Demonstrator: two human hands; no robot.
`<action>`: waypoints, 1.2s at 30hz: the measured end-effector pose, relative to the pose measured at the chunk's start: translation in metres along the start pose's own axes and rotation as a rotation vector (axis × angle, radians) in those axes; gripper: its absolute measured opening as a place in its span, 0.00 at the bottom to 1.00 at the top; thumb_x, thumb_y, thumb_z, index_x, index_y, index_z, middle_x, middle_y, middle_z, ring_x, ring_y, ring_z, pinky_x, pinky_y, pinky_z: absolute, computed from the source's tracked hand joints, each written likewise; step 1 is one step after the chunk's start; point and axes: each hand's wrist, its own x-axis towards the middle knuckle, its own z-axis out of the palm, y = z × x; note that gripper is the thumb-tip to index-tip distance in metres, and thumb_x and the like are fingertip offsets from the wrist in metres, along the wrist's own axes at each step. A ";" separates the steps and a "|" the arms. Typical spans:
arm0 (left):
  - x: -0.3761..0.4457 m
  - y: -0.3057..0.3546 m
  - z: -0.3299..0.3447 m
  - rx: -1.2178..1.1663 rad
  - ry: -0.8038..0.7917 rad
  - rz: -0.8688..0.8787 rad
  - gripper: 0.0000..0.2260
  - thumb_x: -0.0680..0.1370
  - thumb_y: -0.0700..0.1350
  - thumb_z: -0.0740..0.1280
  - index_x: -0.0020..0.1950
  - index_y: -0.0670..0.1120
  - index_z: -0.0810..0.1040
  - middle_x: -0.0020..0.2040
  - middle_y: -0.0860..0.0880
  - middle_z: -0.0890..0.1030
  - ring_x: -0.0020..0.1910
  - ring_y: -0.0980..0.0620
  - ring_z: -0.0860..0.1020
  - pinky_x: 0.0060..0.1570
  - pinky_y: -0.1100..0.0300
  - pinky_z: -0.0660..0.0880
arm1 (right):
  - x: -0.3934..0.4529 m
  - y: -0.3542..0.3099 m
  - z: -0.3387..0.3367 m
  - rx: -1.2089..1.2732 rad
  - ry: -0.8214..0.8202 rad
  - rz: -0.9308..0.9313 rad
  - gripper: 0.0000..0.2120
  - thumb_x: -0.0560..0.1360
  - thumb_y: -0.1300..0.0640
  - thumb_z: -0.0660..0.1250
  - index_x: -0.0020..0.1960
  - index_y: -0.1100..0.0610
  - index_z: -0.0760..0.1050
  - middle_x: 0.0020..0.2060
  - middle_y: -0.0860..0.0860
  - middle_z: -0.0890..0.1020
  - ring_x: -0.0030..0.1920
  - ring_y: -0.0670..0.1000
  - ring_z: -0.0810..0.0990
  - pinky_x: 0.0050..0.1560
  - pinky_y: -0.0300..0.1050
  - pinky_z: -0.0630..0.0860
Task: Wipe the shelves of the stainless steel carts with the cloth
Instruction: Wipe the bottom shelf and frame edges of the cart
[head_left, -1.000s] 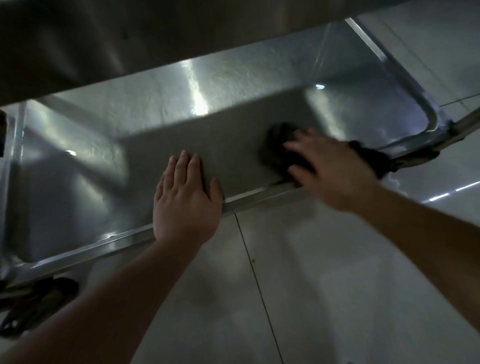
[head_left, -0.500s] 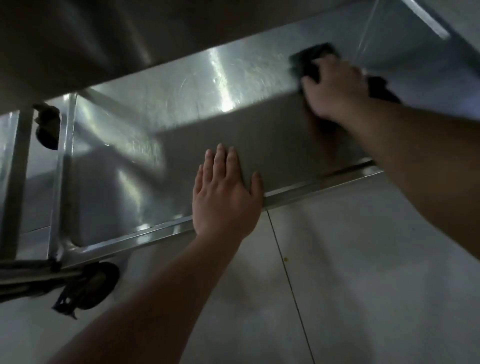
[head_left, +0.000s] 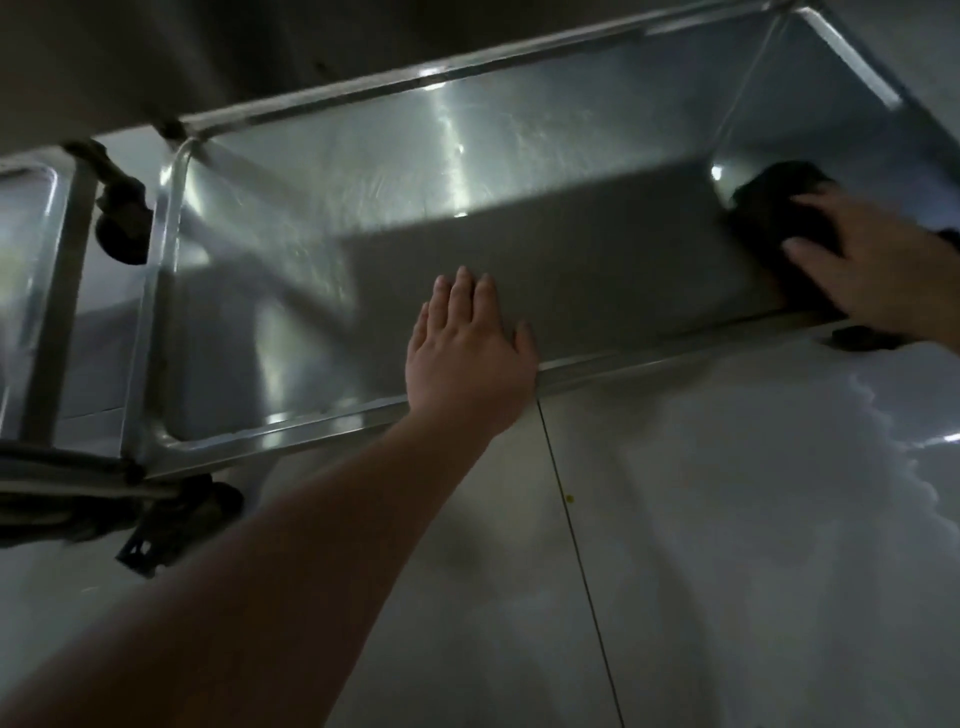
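My left hand (head_left: 467, 353) lies flat on the bottom shelf (head_left: 571, 260) of the stainless steel cart, palm down at the shelf's near edge, fingers straight and close together, thumb out to the side along the raised rim; it grasps nothing, only presses on the metal. My right hand (head_left: 862, 265) is at the shelf's right end, close to the near right corner, with its fingers spread over the dark cloth (head_left: 774, 208) and pressing it down onto the shelf surface. The fingers look fairly straight rather than wrapped round the cloth, though motion blur keeps me from seeing the fingertips clearly. The cloth is bunched, part of it showing beyond my fingers toward the shelf's far side, and a dark bit of it seems to hang past the near rim below my wrist. The shelf is a shallow tray with a raised rim all round; its far half catches bright streaks of light, while the near half sits in shadow. At the near left corner a black caster wheel (head_left: 202, 506) shows under the frame, resting on the pale tiled floor (head_left: 727, 571). Left of this shelf, just beside it, stands the shelf (head_left: 31, 218) of a second cart, with another black wheel (head_left: 122, 223) visible between the two frames.
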 end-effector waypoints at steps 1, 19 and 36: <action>0.003 -0.002 -0.005 0.000 -0.031 0.018 0.31 0.85 0.61 0.53 0.86 0.50 0.56 0.87 0.49 0.52 0.86 0.50 0.47 0.81 0.54 0.44 | 0.007 0.018 -0.002 0.035 -0.018 0.078 0.42 0.74 0.25 0.50 0.79 0.50 0.64 0.77 0.59 0.70 0.75 0.66 0.70 0.75 0.69 0.65; -0.071 -0.208 -0.062 0.110 0.124 -0.321 0.31 0.86 0.63 0.46 0.86 0.51 0.55 0.87 0.44 0.54 0.86 0.46 0.49 0.83 0.47 0.45 | -0.018 -0.369 0.098 -0.075 -0.262 -0.609 0.31 0.84 0.36 0.55 0.83 0.44 0.56 0.85 0.47 0.53 0.84 0.51 0.49 0.82 0.58 0.43; -0.071 -0.213 -0.052 0.157 0.170 -0.304 0.32 0.84 0.61 0.44 0.86 0.49 0.55 0.86 0.43 0.54 0.86 0.45 0.49 0.83 0.46 0.45 | 0.082 -0.253 0.057 0.042 0.036 0.145 0.33 0.82 0.37 0.55 0.83 0.51 0.59 0.82 0.55 0.60 0.81 0.61 0.58 0.80 0.66 0.52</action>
